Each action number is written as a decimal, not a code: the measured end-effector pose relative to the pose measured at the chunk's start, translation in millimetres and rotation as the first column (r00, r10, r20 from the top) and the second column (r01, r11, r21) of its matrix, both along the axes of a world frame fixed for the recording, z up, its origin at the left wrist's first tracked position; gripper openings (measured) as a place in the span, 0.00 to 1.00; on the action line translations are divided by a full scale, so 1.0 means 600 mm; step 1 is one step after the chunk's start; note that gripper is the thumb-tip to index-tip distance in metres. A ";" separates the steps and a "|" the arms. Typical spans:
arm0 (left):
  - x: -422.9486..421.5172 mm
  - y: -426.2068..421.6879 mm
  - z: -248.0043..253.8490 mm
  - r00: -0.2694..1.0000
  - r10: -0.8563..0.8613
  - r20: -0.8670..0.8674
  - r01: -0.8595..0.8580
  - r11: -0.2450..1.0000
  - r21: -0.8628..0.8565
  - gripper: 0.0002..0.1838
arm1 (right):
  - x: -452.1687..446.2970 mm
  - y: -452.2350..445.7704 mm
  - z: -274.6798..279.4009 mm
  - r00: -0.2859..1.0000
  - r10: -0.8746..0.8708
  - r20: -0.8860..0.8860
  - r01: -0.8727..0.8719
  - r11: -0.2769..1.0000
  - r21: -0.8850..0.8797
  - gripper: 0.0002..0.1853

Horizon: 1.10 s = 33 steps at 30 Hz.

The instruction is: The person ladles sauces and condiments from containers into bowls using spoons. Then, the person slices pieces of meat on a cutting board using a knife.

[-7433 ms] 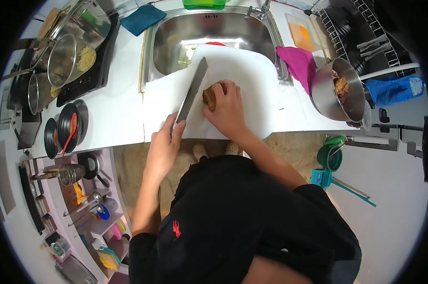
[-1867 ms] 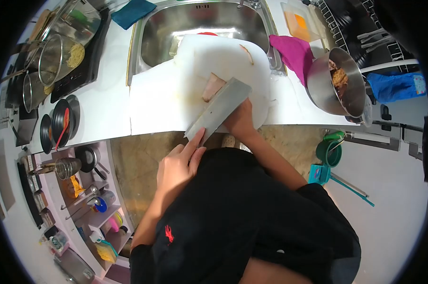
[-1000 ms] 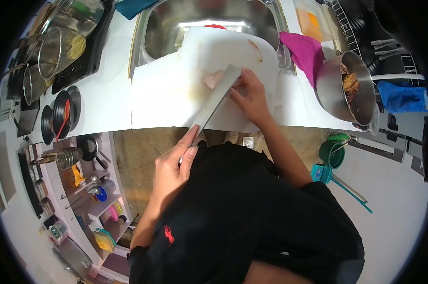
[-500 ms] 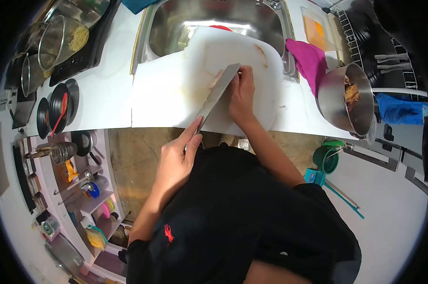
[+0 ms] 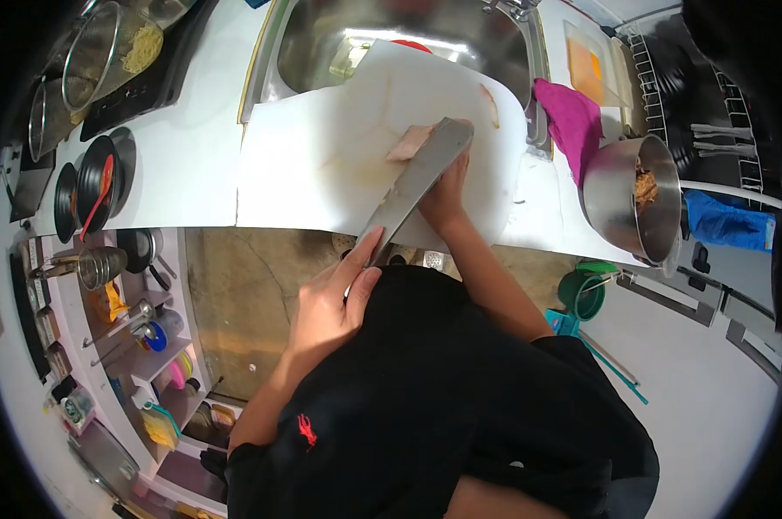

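Note:
My left hand (image 5: 332, 298) is closed round the handle of a large kitchen knife (image 5: 419, 180). Its broad blade slants up and to the right over a white cutting board (image 5: 348, 117). A pale pink slice of meat (image 5: 408, 144) lies on the board, its right part covered by the blade. My right hand (image 5: 445, 197) is behind the blade near its tip, with the fingers curled and mostly hidden. What they grip cannot be made out. A thin brownish strip (image 5: 490, 105) lies at the board's right side.
The board overlaps the front of a steel sink (image 5: 322, 52). At right are a magenta cloth (image 5: 569, 121) and a steel pot (image 5: 612, 199) with brown food. Black pans (image 5: 92, 177) with a red utensil and a strainer (image 5: 97, 56) of noodles are at left.
The blade has turned its flat side more upward and shifted slightly right, showing more of the meat and hiding more of my right hand's fingers. The whole view has tilted slightly.

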State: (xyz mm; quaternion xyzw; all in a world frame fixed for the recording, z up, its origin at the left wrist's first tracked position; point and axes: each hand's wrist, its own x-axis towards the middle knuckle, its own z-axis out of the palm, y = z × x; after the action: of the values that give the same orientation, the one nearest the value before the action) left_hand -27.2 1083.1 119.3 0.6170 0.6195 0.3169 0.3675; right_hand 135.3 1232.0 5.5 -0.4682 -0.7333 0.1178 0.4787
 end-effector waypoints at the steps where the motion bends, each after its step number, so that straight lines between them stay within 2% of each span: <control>1: 0.000 0.000 -0.001 1.000 0.005 0.005 -0.005 1.000 -0.011 0.21 | 0.000 0.000 -0.001 1.000 0.005 0.002 -0.005 1.000 -0.005 0.16; 5: 0.000 0.001 0.006 1.000 -0.002 0.013 0.002 0.999 -0.049 0.21 | -0.001 -0.001 0.005 1.000 0.006 -0.017 -0.006 0.999 -0.033 0.22; 8: -0.002 0.003 0.007 1.000 0.010 0.002 -0.010 1.000 -0.015 0.21 | -0.002 -0.001 0.008 1.000 0.020 0.016 -0.020 1.000 -0.018 0.25; 14: -0.007 0.004 0.019 1.000 0.008 -0.004 -0.008 1.000 0.001 0.22 | -0.017 0.003 -0.003 0.998 -0.063 -0.021 0.061 0.995 -0.073 0.22; 18: -0.010 0.007 0.030 1.000 0.009 -0.021 -0.011 0.998 -0.066 0.22 | -0.024 0.009 0.003 0.996 -0.080 0.042 0.084 0.993 -0.084 0.17; 23: -0.012 0.013 0.036 1.000 -0.007 -0.005 0.006 0.992 -0.130 0.22 | -0.039 0.011 0.024 0.987 -0.129 -0.094 0.119 0.987 -0.109 0.11; 29: -0.008 0.031 0.041 0.999 -0.011 0.032 0.016 0.985 -0.169 0.22 | -0.046 0.010 0.034 0.972 -0.148 -0.184 0.120 0.981 -0.155 0.10; 32: -0.007 0.052 0.062 0.991 0.029 0.133 0.019 0.940 -0.341 0.21 | -0.044 0.012 0.036 0.966 -0.157 -0.205 0.118 0.975 -0.190 0.11; 33: -0.006 0.055 0.059 0.988 0.031 0.150 0.018 0.950 -0.313 0.21 | -0.044 0.012 0.039 0.965 -0.154 -0.215 0.113 0.975 -0.192 0.11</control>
State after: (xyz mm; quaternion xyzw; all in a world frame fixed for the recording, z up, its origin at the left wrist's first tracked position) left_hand -30.7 1115.9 154.6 0.5228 0.6340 0.2622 0.5059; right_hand 109.1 1239.1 28.8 -0.5409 -0.6267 0.2031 0.5229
